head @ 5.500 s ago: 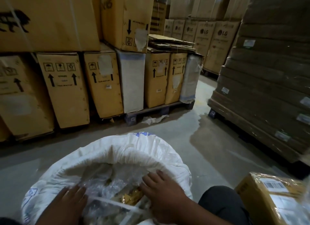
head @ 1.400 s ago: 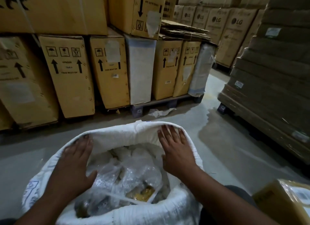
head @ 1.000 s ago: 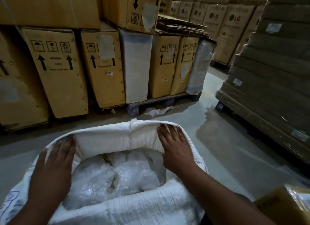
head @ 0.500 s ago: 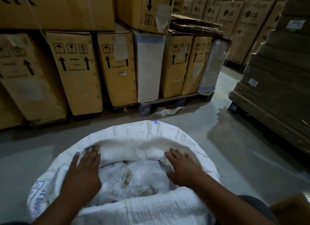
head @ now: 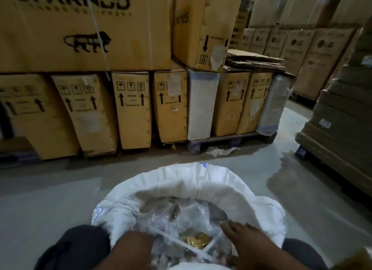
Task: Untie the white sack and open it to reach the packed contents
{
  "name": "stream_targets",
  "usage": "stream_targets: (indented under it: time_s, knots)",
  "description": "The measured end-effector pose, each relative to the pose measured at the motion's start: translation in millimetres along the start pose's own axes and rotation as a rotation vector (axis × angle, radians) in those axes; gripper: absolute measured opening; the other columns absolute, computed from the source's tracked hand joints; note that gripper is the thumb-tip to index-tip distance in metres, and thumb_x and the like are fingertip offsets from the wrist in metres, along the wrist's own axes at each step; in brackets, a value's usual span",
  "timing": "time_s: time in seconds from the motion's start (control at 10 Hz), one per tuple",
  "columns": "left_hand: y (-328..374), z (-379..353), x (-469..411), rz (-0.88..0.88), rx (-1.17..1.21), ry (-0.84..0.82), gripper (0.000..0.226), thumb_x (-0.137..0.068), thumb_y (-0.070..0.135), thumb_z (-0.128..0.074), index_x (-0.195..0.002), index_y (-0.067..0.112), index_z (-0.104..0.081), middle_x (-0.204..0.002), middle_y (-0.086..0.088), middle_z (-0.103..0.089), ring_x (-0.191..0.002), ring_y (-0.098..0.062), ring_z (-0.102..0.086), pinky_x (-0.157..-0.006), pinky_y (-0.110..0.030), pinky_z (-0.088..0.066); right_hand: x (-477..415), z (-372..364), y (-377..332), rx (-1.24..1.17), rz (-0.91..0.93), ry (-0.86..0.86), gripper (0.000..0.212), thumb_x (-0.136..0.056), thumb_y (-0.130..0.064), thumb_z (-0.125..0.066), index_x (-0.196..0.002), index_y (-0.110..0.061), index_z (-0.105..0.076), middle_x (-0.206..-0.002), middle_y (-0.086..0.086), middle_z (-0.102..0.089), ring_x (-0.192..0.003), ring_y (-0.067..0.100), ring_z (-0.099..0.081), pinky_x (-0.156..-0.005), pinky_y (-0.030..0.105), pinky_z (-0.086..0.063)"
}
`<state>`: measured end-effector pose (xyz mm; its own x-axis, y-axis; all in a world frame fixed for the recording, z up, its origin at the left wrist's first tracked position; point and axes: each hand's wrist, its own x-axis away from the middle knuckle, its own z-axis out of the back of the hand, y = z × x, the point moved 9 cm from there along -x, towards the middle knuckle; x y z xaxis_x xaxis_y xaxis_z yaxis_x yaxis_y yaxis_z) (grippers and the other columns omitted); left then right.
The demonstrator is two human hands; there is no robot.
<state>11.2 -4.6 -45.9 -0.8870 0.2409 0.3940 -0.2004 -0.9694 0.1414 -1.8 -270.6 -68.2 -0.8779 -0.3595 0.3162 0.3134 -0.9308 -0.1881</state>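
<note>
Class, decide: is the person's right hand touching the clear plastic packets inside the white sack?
Touching. The head view shows the right hand lying palm-down on the clear plastic packets inside the white sack, with no gap visible.

One white sack (head: 181, 187) stands open on the floor, and two hands are in its mouth: the left hand (head: 134, 247) and the right hand (head: 247, 241). Between them lies one cluster of gold-coloured pieces (head: 196, 242) among clear plastic bags (head: 187, 215) too crumpled to count. Beyond the hands, six upright cartons with arrow marks (head: 133, 108) can be counted in a row, with one white-wrapped carton (head: 200, 106) among them. Above those sit two large cartons (head: 84, 28). One scrap of paper (head: 222, 150) lies on the floor.
</note>
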Motion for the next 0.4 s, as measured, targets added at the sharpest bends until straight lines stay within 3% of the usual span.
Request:
stream_targets:
  time_s: [0.1,0.2,0.3,0.4]
  knots:
    - [7,38,8,-0.222,0.006,0.248,0.063,-0.084,0.073,-0.061,-0.129,0.029,-0.069,-0.125,0.011,-0.073,-0.112,-0.007,-0.071,-0.091,-0.021,-0.056,2,27,-4,-0.006,0.017,0.072,0.087,-0.091,-0.06,-0.055,-0.164,-0.033,-0.017,-0.17,-0.006,-0.024,-0.151,0.018,-0.035,-0.121,0.027,-0.028]
    - [-13,53,-15,-0.252,0.025,0.39,0.081,-0.081,0.074,-0.06,-0.147,0.027,-0.057,-0.152,0.005,-0.058,-0.135,-0.011,-0.059,-0.106,-0.029,-0.051,-16,63,0,0.118,0.01,0.34,0.072,-0.093,-0.057,-0.051,-0.158,-0.029,-0.038,-0.163,-0.004,-0.04,-0.144,0.02,-0.047,-0.118,0.03,-0.031]
    - [-9,112,-45,-0.258,-0.002,0.653,0.097,-0.088,0.074,-0.052,-0.165,0.022,-0.027,-0.175,-0.002,-0.016,-0.158,-0.019,-0.024,-0.126,-0.042,-0.026,-47,110,12,0.121,-0.006,0.618,0.072,-0.097,-0.055,-0.054,-0.159,-0.023,-0.037,-0.165,0.004,-0.037,-0.151,0.024,-0.036,-0.122,0.041,-0.027]
    - [-17,145,-104,-0.203,0.023,0.703,0.099,-0.092,0.076,-0.046,-0.168,0.023,-0.011,-0.177,0.004,0.004,-0.163,-0.018,-0.004,-0.13,-0.043,-0.011,-97,150,28,0.122,-0.019,0.727,0.075,-0.099,-0.057,-0.049,-0.162,-0.023,-0.028,-0.171,0.004,-0.021,-0.159,0.022,-0.015,-0.126,0.046,-0.019]
